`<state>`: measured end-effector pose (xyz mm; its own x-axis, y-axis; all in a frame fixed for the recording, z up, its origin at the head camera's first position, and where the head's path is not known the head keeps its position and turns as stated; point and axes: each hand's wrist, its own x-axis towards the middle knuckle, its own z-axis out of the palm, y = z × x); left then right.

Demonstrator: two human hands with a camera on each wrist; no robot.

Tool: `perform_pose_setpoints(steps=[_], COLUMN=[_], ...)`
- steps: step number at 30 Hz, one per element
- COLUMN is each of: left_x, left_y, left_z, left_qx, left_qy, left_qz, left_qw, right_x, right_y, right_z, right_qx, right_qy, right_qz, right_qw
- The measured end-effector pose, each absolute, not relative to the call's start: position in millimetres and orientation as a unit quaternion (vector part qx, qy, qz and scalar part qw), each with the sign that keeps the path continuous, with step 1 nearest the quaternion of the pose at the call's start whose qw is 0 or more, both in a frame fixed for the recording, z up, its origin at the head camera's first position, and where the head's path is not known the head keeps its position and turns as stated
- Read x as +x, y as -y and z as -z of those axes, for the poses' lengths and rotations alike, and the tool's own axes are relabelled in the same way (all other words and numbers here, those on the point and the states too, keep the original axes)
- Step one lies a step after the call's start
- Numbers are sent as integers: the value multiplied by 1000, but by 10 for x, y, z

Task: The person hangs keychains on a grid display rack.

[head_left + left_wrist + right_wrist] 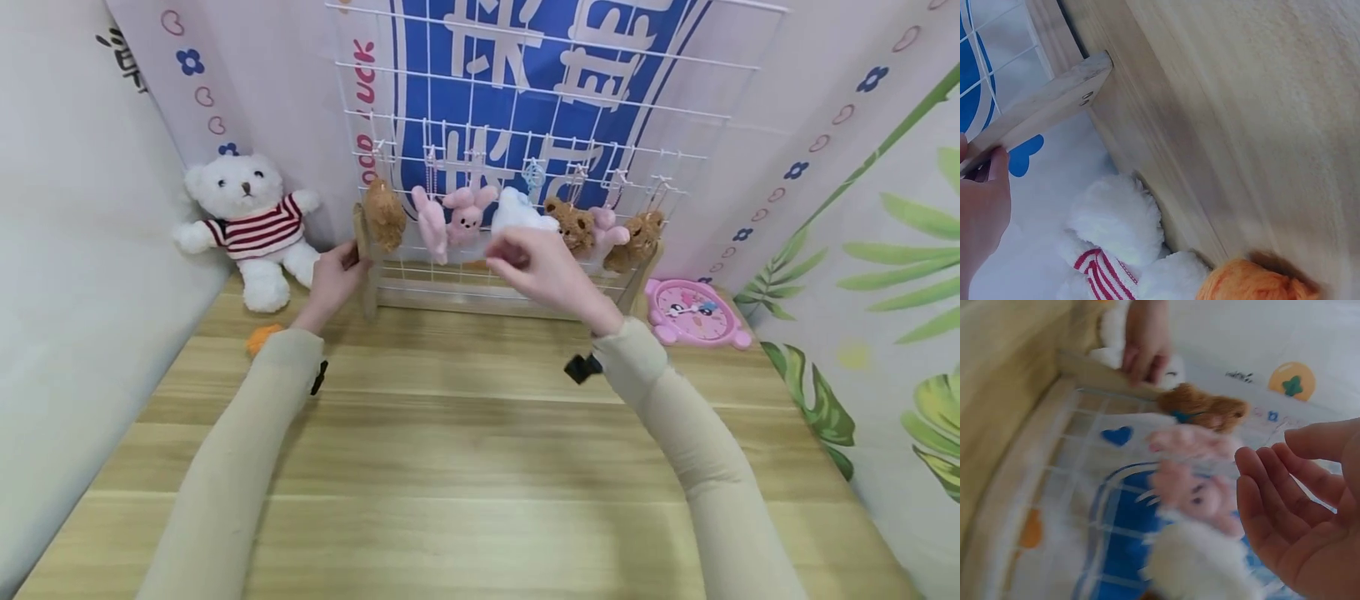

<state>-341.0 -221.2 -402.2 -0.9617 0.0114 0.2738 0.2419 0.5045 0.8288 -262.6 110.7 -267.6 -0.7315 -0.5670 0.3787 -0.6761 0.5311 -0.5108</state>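
A white wire-grid rack (442, 279) in a wooden frame stands at the back, with several small plush keychains on its hooks. My left hand (335, 279) grips the wooden side post (1047, 103) at the rack's left end. Closest to that hand hangs a brown plush keychain (384, 215). My right hand (543, 271) is in front of the white plush keychain (517, 208) and covers its lower part; its fingers are loosely bent with nothing between them. To the left hang a pink bunny keychain (467, 221) and another pink plush (430, 223); to the right is a brown bear keychain (570, 227).
A white teddy bear (258, 225) in a striped shirt sits left of the rack. An orange fluffy thing (1247, 281) lies in front of it. At the right lies a pink clock (693, 312). Walls enclose both sides of the wooden table (450, 450).
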Motion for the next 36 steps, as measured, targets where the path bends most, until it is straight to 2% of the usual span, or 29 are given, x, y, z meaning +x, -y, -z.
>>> perform_pose_setpoints(steps=[3,12,17,21,27,36], left_x=[-3385,-3377,-3345,-3277,-3166,-3009], left_y=[2234,2240,2294,2403,2614,2787], left_z=[4005,3971,3968,3913,3850,3876], left_qx=[-72,-72,-83,-97,-108,-56], left_qy=[863,870,883,915,963,986], left_qz=[487,471,445,379,233,134], left_qw=[116,125,121,100,79,77], right_x=[-2554,-2430,-2448,-2468,-2545,-2631], right_y=[-1375,-2329,-2901,-3274,-3650,-3822], right_z=[2971,3727,3991,4060,4087,3934], right_qx=[320,184,123,74,31,-1], right_qy=[886,928,939,951,974,987], right_qz=[-328,-312,-298,-264,-173,-122], right_qw=[73,90,120,141,142,106])
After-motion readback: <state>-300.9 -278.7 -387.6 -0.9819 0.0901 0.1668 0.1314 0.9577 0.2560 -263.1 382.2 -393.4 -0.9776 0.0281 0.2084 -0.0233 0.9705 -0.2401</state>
